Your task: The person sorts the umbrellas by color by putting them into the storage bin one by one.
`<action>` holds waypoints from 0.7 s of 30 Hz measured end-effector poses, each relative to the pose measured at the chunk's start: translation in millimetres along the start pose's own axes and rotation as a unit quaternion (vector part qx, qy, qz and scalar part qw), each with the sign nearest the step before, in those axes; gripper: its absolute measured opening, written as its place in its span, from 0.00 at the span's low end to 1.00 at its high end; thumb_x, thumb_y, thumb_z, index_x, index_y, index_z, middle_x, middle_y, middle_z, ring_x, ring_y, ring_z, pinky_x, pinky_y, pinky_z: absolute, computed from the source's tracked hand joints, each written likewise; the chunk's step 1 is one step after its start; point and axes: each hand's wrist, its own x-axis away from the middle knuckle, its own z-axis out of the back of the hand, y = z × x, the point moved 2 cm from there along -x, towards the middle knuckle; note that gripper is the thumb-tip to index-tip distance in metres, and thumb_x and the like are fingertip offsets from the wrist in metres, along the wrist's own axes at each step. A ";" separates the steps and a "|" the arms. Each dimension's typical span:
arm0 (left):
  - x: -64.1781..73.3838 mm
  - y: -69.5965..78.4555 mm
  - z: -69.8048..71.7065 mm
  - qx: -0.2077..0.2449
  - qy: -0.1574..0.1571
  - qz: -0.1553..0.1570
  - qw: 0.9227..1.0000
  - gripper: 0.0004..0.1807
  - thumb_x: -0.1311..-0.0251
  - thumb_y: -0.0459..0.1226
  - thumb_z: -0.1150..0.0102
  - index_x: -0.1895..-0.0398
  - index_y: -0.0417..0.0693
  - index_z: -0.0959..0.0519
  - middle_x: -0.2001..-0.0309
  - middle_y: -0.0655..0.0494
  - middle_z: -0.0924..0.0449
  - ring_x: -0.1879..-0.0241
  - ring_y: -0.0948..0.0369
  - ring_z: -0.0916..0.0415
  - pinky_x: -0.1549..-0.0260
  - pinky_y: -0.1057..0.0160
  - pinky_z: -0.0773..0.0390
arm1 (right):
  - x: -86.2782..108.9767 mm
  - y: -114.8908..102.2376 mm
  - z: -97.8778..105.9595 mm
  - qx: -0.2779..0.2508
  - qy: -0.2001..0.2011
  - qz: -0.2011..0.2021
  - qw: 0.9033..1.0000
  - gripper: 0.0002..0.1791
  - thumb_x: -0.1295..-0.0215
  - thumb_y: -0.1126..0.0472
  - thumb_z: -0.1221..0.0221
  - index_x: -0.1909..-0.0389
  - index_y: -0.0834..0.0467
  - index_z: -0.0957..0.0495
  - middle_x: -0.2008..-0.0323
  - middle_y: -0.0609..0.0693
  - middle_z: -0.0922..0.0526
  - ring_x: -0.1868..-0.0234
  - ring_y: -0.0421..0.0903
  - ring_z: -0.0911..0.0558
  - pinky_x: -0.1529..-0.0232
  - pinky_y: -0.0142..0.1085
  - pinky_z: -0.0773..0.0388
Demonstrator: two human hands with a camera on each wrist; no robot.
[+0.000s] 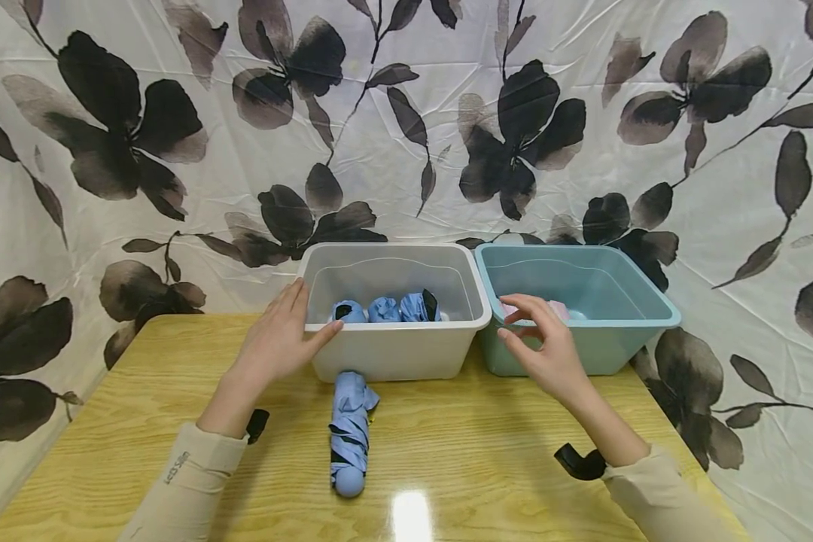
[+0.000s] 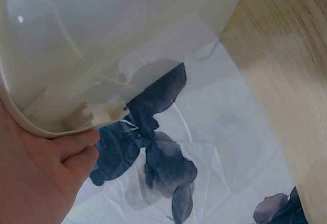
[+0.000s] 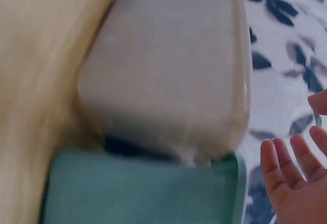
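Observation:
My left hand [image 1: 278,331] rests at the front left corner of a white plastic bin [image 1: 393,354], its thumb over the front rim and its fingers along the left side. Three blue bundles [image 1: 384,309] with dark parts show inside that bin, their lower parts hidden by the front wall. A folded blue umbrella [image 1: 349,436] lies on the table before the bin, its rounded end toward me. Above the front rim of a teal bin [image 1: 583,350], my right hand [image 1: 545,350] holds nothing, fingers loosely bent. Something pink [image 1: 558,309] lies in the teal bin, partly behind the hand.
Both bins stand side by side at the back of the wooden table [image 1: 461,467]. Behind them hangs a white cloth [image 1: 413,181] printed with dark flowers. A black band [image 1: 580,462] is on the right wrist. The right wrist view is blurred.

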 end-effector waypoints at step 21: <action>-1.6 1.8 -0.2 0.001 -0.001 0.003 1.000 0.59 0.29 0.71 0.59 0.19 0.27 0.53 0.19 0.29 0.57 0.19 0.35 0.59 0.23 0.36 0.52 | 49.9 -16.4 -121.4 -0.049 -0.172 -0.085 0.980 0.37 0.32 0.63 0.31 0.25 0.62 0.34 0.28 0.56 0.34 0.42 0.55 0.22 0.52 0.43 0.13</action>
